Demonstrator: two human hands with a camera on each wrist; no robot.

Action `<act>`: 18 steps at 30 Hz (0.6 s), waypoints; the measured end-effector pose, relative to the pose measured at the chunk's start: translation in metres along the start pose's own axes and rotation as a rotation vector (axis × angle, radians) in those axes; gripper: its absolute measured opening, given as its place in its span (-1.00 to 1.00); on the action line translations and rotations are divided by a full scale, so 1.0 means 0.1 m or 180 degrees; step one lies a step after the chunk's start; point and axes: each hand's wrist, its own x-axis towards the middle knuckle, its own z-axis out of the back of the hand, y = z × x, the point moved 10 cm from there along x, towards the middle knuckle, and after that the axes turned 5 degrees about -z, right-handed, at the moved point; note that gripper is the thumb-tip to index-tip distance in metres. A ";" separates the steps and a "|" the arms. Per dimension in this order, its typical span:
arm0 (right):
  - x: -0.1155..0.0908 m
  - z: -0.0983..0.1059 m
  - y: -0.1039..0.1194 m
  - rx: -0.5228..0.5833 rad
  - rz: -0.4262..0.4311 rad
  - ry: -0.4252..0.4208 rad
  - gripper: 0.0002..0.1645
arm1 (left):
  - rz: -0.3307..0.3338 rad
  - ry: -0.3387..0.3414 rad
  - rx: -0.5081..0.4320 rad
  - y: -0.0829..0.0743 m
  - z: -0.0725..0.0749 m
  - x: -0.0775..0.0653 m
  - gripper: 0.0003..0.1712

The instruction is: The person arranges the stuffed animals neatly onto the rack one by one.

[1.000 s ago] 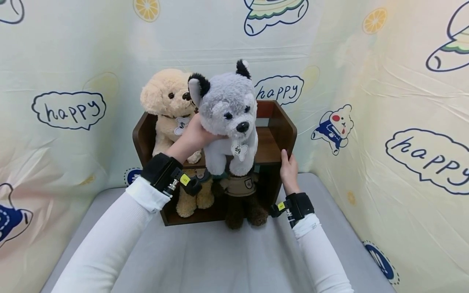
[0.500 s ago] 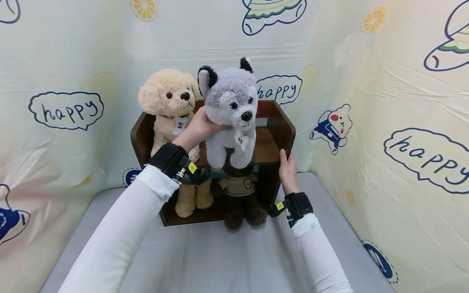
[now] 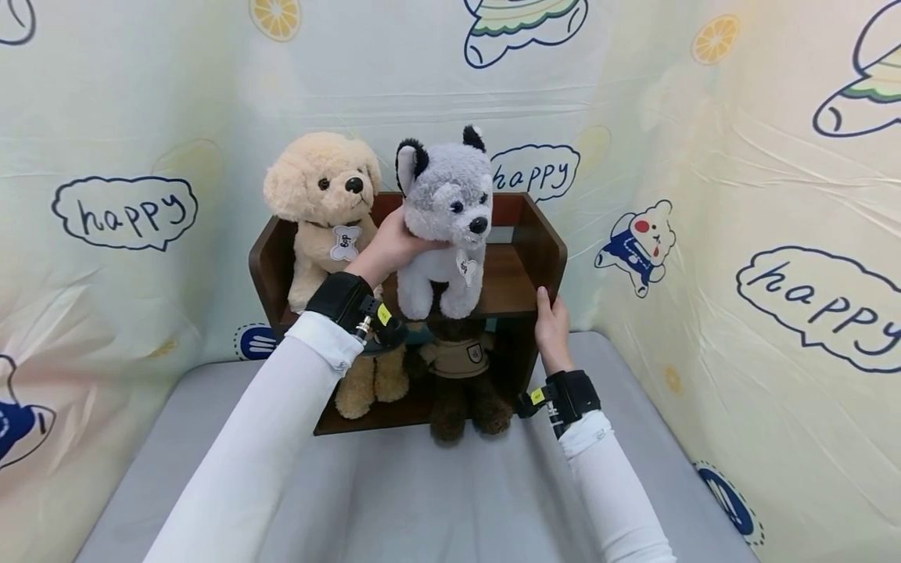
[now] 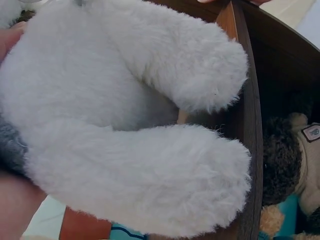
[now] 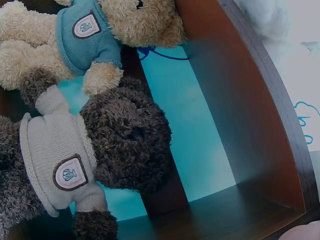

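My left hand [image 3: 394,242] grips a grey and white plush husky [image 3: 450,195] at the neck, from its side. The husky is upright at the upper level of a dark brown wooden shelf [image 3: 517,285]. In the left wrist view its white front legs [image 4: 170,165] reach right to the board's front edge. Beside it on the upper board sits a cream plush dog [image 3: 327,176] with a bone-shaped tag. On the right, my right hand [image 3: 553,336] holds the shelf's side panel, thumb and fingers on either side of its front edge.
In the lower compartment are a dark brown teddy bear [image 5: 127,135] in a beige sweater and a tan teddy bear [image 5: 85,40] in a blue sweater. The shelf stands on a grey-covered table [image 3: 415,500], with a printed curtain [image 3: 704,156] behind and at the sides.
My left hand has carried the husky to the right and a little down, and its face has turned further right. More of the cream dog shows. The right hand has stayed on the panel.
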 end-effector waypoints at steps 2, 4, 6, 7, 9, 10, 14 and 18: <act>0.01 0.00 -0.01 -0.0019 -0.0006 -0.0009 -0.43 | -0.0012 0.0008 -0.0066 0.02 -0.02 0.02 -0.22; 0.01 0.01 -0.01 -0.0031 -0.0006 -0.0013 -0.42 | -0.0293 0.0022 -0.0163 -0.02 -0.04 0.06 -0.23; 0.01 0.00 0.00 -0.0026 -0.0013 0.0005 -0.42 | -0.0643 0.0028 -0.0223 -0.08 -0.05 0.10 -0.26; 0.01 0.00 0.00 -0.0024 -0.0016 0.0020 -0.41 | -0.0769 0.0045 -0.0242 -0.10 -0.06 0.11 -0.27; 0.01 -0.01 0.00 -0.0017 -0.0009 0.0039 -0.40 | -0.0895 0.0056 -0.0256 -0.11 -0.07 0.13 -0.26; 0.01 -0.01 0.01 -0.0001 -0.0003 0.0051 -0.41 | -0.0824 0.0047 -0.0248 -0.09 -0.07 0.14 -0.24; -0.01 -0.01 0.01 0.0017 0.0011 0.0044 -0.43 | -0.0301 -0.0017 -0.0251 0.08 -0.08 0.13 -0.11; -0.02 0.00 0.01 0.0031 -0.0001 0.0067 -0.44 | -0.0123 -0.0113 -0.0212 0.17 -0.06 0.12 -0.07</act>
